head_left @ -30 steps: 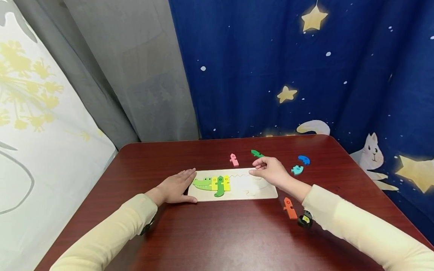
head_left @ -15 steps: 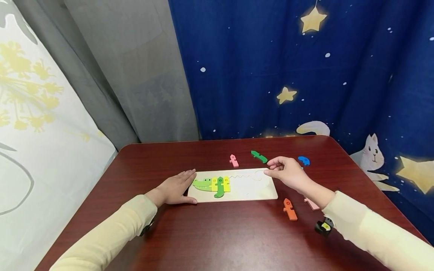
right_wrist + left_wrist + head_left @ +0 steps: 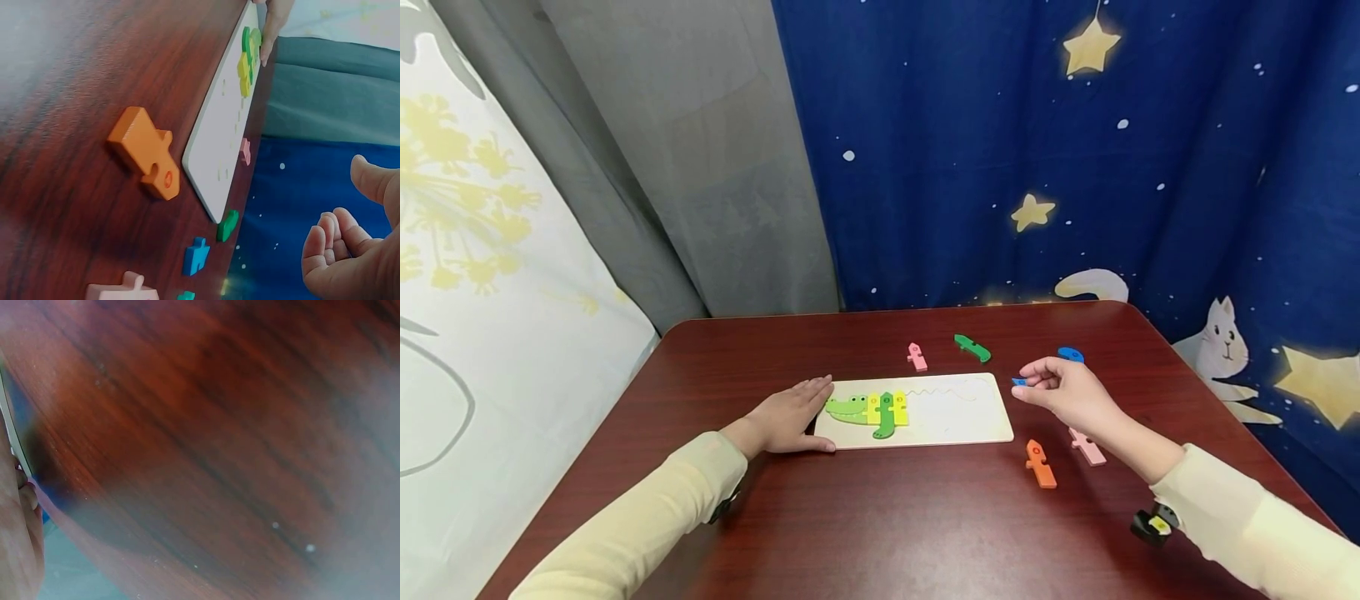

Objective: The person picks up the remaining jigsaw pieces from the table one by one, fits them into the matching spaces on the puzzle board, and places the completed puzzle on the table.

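Observation:
A pale wooden puzzle board (image 3: pixel 955 417) lies on the table. On its left part are a light green crocodile head (image 3: pixel 847 409), yellow pieces (image 3: pixel 901 408) and a green leg piece (image 3: pixel 885 423). My left hand (image 3: pixel 788 414) rests flat on the board's left end, fingers straight. My right hand (image 3: pixel 1066 392) is over the table beyond the board's right end, by a small blue puzzle piece (image 3: pixel 1019 382). In the right wrist view that blue piece (image 3: pixel 197 256) lies on the table. There the right hand (image 3: pixel 353 244) shows its thumb apart from its bent fingers, with nothing between them.
Loose puzzle pieces lie around the board: a pink one (image 3: pixel 917 357) and a green one (image 3: pixel 972 347) behind it, a blue curved one (image 3: pixel 1071 354), an orange one (image 3: pixel 1040 464) and a pale pink one (image 3: pixel 1087 447) at the right. A teal piece (image 3: pixel 185 295) shows in the right wrist view.
My right hand has moved right, from above the board to past its right end, uncovering the green, pale pink and small blue pieces. The teal piece is now hidden in the head view. The left hand stays.

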`<state>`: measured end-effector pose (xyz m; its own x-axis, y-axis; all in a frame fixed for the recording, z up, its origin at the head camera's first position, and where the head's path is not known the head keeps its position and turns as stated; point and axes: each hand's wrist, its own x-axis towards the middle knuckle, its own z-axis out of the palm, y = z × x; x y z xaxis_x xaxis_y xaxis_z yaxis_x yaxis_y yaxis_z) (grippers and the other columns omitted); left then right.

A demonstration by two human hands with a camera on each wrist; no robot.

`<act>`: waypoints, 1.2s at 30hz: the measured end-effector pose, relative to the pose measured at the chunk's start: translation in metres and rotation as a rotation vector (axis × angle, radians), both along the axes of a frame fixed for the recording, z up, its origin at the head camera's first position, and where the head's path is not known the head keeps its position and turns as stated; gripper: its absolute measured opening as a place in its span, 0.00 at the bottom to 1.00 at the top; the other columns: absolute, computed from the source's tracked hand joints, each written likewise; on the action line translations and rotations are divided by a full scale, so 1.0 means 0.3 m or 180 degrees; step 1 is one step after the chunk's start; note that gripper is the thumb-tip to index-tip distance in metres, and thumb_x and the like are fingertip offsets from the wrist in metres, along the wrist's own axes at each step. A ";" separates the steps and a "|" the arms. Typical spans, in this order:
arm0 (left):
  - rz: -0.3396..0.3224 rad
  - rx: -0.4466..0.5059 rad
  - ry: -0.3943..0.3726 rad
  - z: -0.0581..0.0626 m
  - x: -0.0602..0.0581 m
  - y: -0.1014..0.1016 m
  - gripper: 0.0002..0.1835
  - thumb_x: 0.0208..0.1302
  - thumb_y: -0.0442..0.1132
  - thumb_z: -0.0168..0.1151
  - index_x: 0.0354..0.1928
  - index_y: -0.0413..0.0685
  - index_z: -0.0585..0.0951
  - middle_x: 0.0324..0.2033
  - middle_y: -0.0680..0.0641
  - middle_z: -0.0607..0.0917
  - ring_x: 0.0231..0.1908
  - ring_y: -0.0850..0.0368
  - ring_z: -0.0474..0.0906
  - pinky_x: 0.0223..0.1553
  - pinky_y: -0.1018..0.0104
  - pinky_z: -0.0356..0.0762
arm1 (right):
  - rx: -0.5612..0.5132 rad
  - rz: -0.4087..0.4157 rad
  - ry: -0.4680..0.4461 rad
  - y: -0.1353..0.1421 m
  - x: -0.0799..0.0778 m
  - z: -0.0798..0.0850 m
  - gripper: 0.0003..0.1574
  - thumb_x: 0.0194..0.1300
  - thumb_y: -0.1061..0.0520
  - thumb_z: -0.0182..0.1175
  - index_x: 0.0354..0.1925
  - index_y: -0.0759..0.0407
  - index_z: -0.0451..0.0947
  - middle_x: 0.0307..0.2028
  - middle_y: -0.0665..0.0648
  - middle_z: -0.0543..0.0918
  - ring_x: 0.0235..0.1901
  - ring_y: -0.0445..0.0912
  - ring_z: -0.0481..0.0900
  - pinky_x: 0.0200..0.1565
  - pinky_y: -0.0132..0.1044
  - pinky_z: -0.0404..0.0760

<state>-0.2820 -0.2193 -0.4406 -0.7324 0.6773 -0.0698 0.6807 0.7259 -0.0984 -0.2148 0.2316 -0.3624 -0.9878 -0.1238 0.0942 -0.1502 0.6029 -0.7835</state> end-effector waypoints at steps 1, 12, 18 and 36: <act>-0.0009 0.0012 0.0005 -0.001 -0.001 0.000 0.60 0.56 0.82 0.37 0.75 0.37 0.53 0.74 0.39 0.53 0.72 0.48 0.50 0.69 0.55 0.52 | -0.0009 -0.0007 -0.0013 0.004 0.003 -0.003 0.28 0.60 0.48 0.70 0.49 0.67 0.78 0.38 0.58 0.81 0.37 0.50 0.77 0.34 0.32 0.80; -0.0001 0.0017 -0.0022 0.004 0.001 0.001 0.61 0.56 0.82 0.36 0.75 0.37 0.52 0.74 0.39 0.53 0.73 0.49 0.49 0.70 0.55 0.51 | -0.0010 -0.0127 -0.0130 0.038 0.065 -0.049 0.29 0.60 0.49 0.70 0.50 0.68 0.77 0.38 0.58 0.81 0.34 0.49 0.77 0.28 0.40 0.81; 0.0017 0.0030 -0.0043 0.009 0.005 0.000 0.61 0.56 0.82 0.37 0.75 0.37 0.52 0.74 0.39 0.53 0.72 0.48 0.49 0.69 0.55 0.51 | -0.0049 -0.0224 -0.0276 0.061 0.094 -0.067 0.31 0.59 0.48 0.70 0.51 0.68 0.76 0.36 0.59 0.80 0.25 0.49 0.74 0.20 0.39 0.77; 0.0011 0.0080 -0.0099 0.011 0.006 0.000 0.61 0.56 0.82 0.37 0.75 0.37 0.53 0.74 0.39 0.53 0.72 0.48 0.49 0.70 0.54 0.51 | 0.0317 -0.0275 -0.0216 0.076 0.176 -0.134 0.25 0.57 0.50 0.72 0.47 0.66 0.80 0.33 0.53 0.81 0.34 0.46 0.76 0.34 0.31 0.76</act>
<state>-0.2804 -0.2193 -0.4373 -0.7324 0.6767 -0.0755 0.6807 0.7302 -0.0590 -0.1622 0.2543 -0.4026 -0.9989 -0.0433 0.0183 -0.0431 0.6866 -0.7258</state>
